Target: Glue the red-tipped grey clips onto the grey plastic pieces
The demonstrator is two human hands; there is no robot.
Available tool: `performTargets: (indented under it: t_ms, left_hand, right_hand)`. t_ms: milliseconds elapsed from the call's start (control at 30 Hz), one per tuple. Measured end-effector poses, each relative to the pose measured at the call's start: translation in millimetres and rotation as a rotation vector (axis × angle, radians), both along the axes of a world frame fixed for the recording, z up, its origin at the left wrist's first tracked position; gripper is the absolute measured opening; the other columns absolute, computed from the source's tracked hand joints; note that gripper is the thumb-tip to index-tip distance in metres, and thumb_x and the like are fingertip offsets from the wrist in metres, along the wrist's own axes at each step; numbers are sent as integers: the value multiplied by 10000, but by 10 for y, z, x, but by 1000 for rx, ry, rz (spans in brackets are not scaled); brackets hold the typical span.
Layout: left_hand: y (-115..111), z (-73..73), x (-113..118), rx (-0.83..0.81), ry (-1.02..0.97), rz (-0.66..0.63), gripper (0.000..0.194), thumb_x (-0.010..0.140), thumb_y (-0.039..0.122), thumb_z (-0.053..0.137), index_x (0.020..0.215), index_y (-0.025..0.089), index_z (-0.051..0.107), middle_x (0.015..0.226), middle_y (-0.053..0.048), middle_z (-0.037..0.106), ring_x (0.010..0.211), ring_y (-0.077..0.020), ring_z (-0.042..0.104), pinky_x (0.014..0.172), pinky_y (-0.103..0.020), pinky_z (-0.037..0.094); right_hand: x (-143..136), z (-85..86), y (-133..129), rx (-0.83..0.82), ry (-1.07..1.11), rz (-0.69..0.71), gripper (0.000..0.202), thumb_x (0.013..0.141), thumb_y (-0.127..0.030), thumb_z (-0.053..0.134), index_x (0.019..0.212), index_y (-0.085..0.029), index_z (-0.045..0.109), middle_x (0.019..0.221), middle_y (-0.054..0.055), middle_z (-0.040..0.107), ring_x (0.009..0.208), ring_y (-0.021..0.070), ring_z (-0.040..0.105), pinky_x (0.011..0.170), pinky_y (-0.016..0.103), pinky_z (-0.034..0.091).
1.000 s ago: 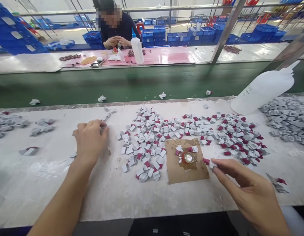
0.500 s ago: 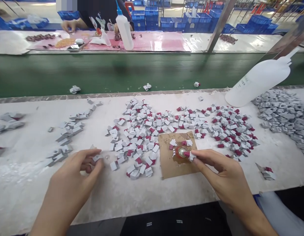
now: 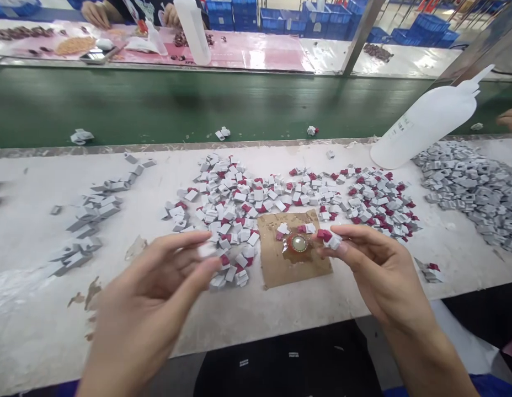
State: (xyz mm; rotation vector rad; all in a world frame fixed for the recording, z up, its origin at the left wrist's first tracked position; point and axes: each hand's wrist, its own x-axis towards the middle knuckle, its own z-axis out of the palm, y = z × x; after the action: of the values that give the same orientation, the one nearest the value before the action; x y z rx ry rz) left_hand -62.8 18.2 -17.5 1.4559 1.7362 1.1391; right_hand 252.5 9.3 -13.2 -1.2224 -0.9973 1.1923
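I pinch a white piece (image 3: 207, 251) in my left hand (image 3: 154, 298), left of the card (image 3: 281, 273), and a red-white piece (image 3: 329, 239) in my right hand (image 3: 374, 264), seemingly pairing them, which next calls for careful aligning.

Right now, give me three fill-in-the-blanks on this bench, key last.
The right hand pinches a small part, pale with dark ____.
As pictured, the cardboard square lies ____ the left hand and the right hand.
The strip beyond the worktable is ____.
Key: red; between; green
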Motion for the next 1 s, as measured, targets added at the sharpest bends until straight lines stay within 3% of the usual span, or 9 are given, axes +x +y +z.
performTargets:
  t_ms: [67,133,267,700,900,1000]
  left_hand:
    - [39,146,409,-62,-271,-168,264,917,430,1000,1139,333,894,860,17,853,750,-183,826,689,-240,719]
    - [80,200,723,-121,-485,-279,169,953,376,978,1084,302,900,920,-7,880,799,-176,851,727,-218,728]
    - [126,151,1022,-215,-701,-379,134,1008,328,936,1127,278,904,1064,-37,918,933,-193,893,881,-257,764]
    - [90,57,1056,-191,-734,-481,96,1071,295,873,1159,291,912,1221,-45,890,1096,-235,892,991,-322,770]
    - [101,67,992,-98,-554,-493,113,1098,250,810,1144,326,880,1144,-15,845,1054,-201,861,936,-285,749]
    - [167,156,846,-59,-426,-501,124,1102,253,781,1159,332,858,1155,-10,845,1033,-196,862,921,-283,737]
  right_hand:
    - [-29,35,34,-33,100,35,118,998,-363,985,1113,-344,966,1083,30,955,989,237,943,959,286,767]
    - [-61,55,52,-57,170,71,142,982,-377,1002,1106,-320,963,1104,51,955,1021,252,943,989,311,766]
    - [-86,54,46,-77,219,103,165,972,-399,1011,1104,-318,957,1091,53,954,1026,265,942,983,351,777]
    - [-52,0,1,-65,101,148,136,996,-353,992,1131,-367,979,1058,34,947,968,226,934,932,291,769]
    - [-106,68,95,25,-32,208,149,1003,-272,957,1112,-368,986,1041,25,925,985,186,912,850,194,726]
    - [-173,174,182,48,-47,295,161,1034,-267,902,1116,-383,978,1113,18,932,1013,189,906,909,251,741]
